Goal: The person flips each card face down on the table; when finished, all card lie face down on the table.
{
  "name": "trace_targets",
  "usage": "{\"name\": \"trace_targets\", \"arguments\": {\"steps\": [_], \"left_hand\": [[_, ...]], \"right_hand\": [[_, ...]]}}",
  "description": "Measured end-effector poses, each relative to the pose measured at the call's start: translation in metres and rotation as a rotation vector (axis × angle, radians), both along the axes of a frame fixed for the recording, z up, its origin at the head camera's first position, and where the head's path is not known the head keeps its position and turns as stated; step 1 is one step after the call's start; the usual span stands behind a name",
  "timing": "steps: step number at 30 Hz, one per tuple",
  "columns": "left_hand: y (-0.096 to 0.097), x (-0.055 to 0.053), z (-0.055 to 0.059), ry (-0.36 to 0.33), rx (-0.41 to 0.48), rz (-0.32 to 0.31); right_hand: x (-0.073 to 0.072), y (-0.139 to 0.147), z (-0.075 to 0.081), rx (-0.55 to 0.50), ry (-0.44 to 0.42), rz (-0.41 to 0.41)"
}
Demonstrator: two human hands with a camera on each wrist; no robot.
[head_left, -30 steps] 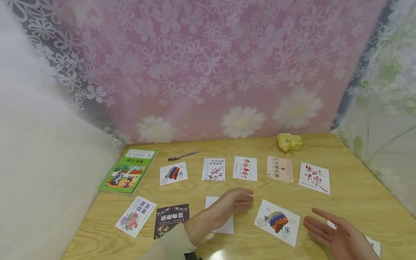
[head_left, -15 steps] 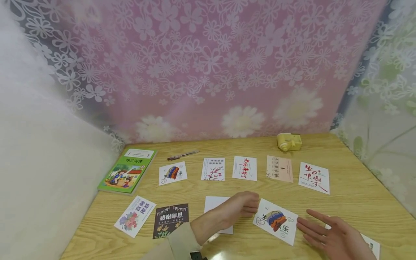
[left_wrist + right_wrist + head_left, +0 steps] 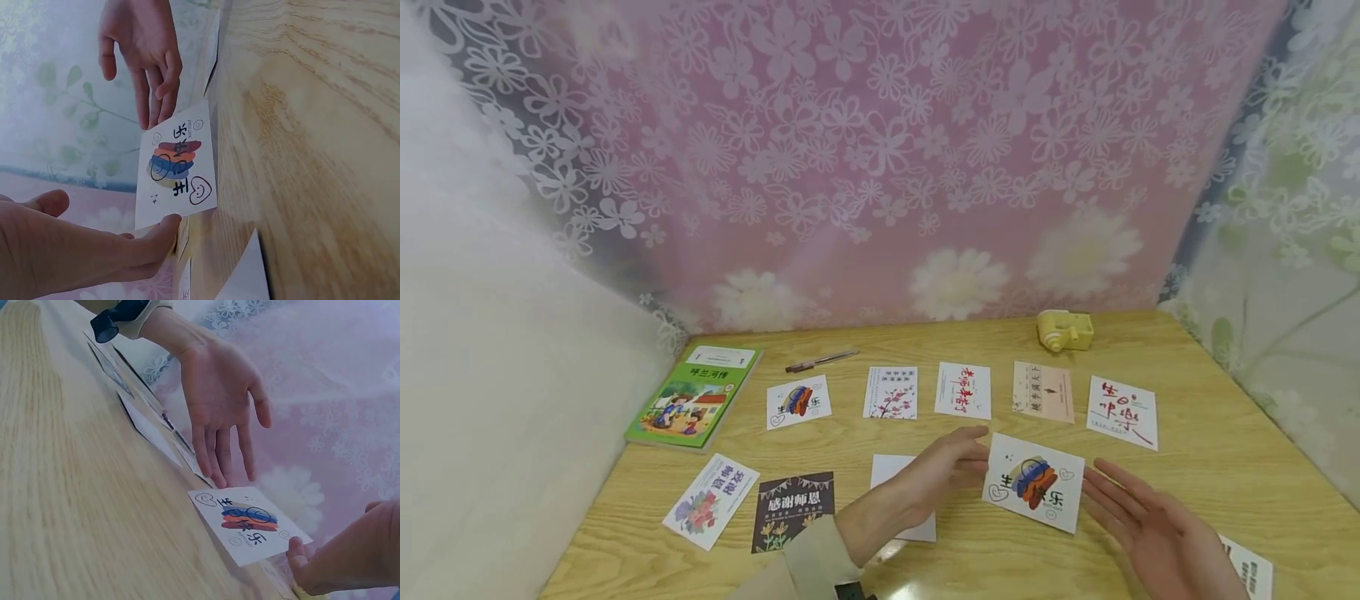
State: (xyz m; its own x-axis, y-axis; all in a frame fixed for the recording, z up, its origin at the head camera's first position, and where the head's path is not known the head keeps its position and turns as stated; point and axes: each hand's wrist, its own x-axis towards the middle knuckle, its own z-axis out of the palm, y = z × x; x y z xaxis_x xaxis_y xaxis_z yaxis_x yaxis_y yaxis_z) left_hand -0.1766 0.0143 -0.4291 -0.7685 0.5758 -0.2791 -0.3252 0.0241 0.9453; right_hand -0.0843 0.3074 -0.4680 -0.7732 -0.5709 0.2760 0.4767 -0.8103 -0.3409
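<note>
A white card (image 3: 1034,483) with colourful paint strokes, dark lettering and doodled hearts is held up between my two hands, its near edge tilted above the table. My left hand (image 3: 936,471) meets its left edge with extended fingertips. From the other side, the straight fingers of my right hand (image 3: 1157,529) touch the right edge. In the left wrist view the card (image 3: 176,165) spans from one set of fingertips to the other. The right wrist view has the card (image 3: 250,526) just over the wood, fingertips at opposite edges.
Beneath my left forearm lies a blank white card (image 3: 917,525); left of it are a dark card (image 3: 793,508) and a bouquet card (image 3: 711,500). Several cards line the back, near a pen (image 3: 822,360), a green book (image 3: 696,396) and a yellow object (image 3: 1065,330).
Both hands have come in against the card's edges. The card has risen from the table and tilted up, moving slightly away from me. Other cards stay in place.
</note>
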Motion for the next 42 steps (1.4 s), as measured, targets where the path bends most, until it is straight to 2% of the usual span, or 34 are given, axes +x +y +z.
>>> {"name": "trace_targets", "arguments": {"steps": [4, 8, 12, 16, 20, 27, 36, 42], "left_hand": [[-0.004, 0.0, 0.006, 0.03, -0.003, 0.017], [-0.004, -0.001, 0.008, 0.043, 0.043, 0.04], [-0.005, -0.002, 0.007, 0.054, 0.089, 0.053], [-0.006, -0.003, 0.004, 0.063, 0.112, 0.059], [-0.008, -0.002, 0.001, 0.059, 0.111, 0.065], [-0.01, -0.001, -0.002, 0.078, 0.128, 0.085], [-0.012, 0.001, -0.003, 0.066, 0.105, 0.094], [-0.012, 0.001, -0.003, 0.087, 0.112, 0.11]], "right_hand": [[-0.002, -0.009, 0.002, -0.113, 0.075, -0.036], [-0.003, -0.014, 0.002, -0.2, 0.088, -0.053], [-0.002, -0.017, 0.0, -0.242, 0.115, -0.071], [-0.002, -0.019, -0.001, -0.242, 0.113, -0.09], [-0.001, -0.021, -0.002, -0.199, 0.084, -0.102], [-0.001, -0.022, -0.003, -0.161, 0.163, -0.082], [0.0, -0.022, -0.005, -0.161, 0.151, -0.075], [-0.001, -0.021, -0.007, -0.165, 0.148, -0.079]]}}
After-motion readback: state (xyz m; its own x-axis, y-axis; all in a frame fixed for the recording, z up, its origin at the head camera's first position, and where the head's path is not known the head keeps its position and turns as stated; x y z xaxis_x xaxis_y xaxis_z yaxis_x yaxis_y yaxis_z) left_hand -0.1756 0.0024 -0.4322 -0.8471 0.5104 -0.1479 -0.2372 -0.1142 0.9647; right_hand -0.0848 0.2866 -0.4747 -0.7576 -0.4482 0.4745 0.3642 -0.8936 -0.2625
